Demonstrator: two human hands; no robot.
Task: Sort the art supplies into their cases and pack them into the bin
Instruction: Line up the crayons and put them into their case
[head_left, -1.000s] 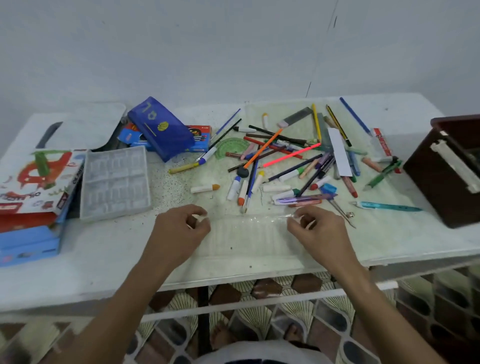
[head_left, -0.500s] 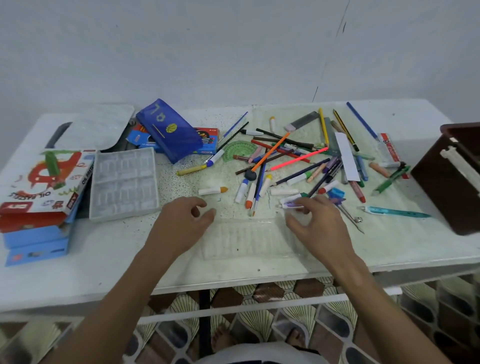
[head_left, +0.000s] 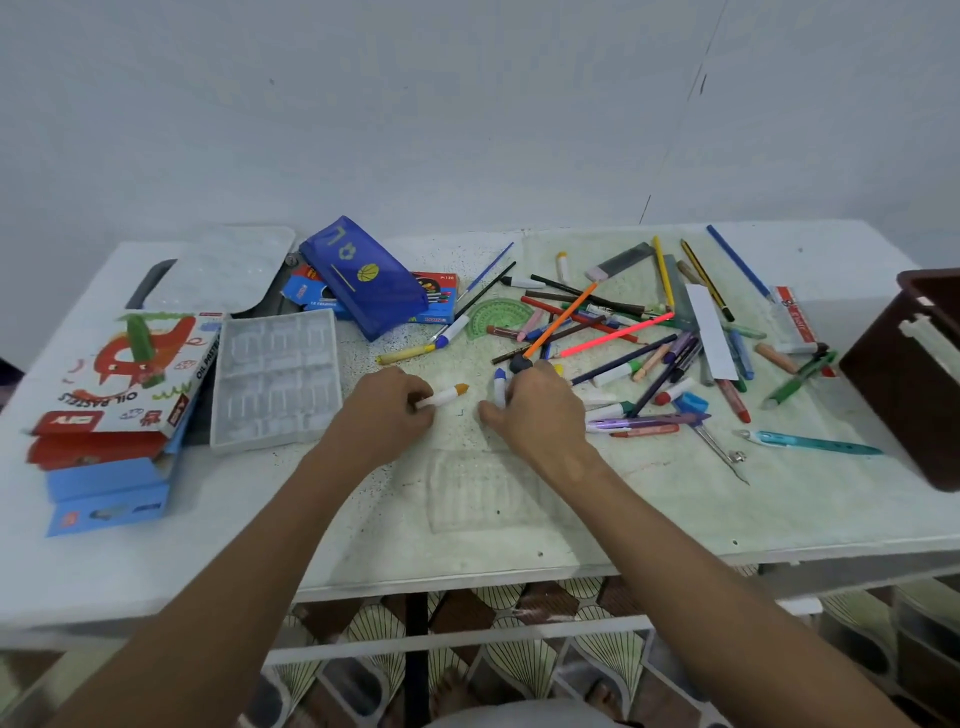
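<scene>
Pastel: we pinched an orange-tipped pastel (head_left: 444, 396) in our left hand (head_left: 387, 410), just beside the grey tray (head_left: 275, 376).
Right hand: our right hand (head_left: 540, 410) curled over a blue-tipped pastel (head_left: 500, 387) at the pile's edge; grip unclear.
Technique: we judged 1 stick per slot best, lifted clear of neighbours.
Writing: box (head_left: 124, 371) read "OIL PASTELS".
Bin: brown bin (head_left: 906, 374) waited far right.

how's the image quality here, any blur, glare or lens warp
Head view: light is soft and even, with no hard shadows or glare on the table; the wide lens bows the table edges; the left hand, pinching an orange-tipped pastel, and the right hand are slightly soft; the clear tray barely reads against the mat.
</scene>
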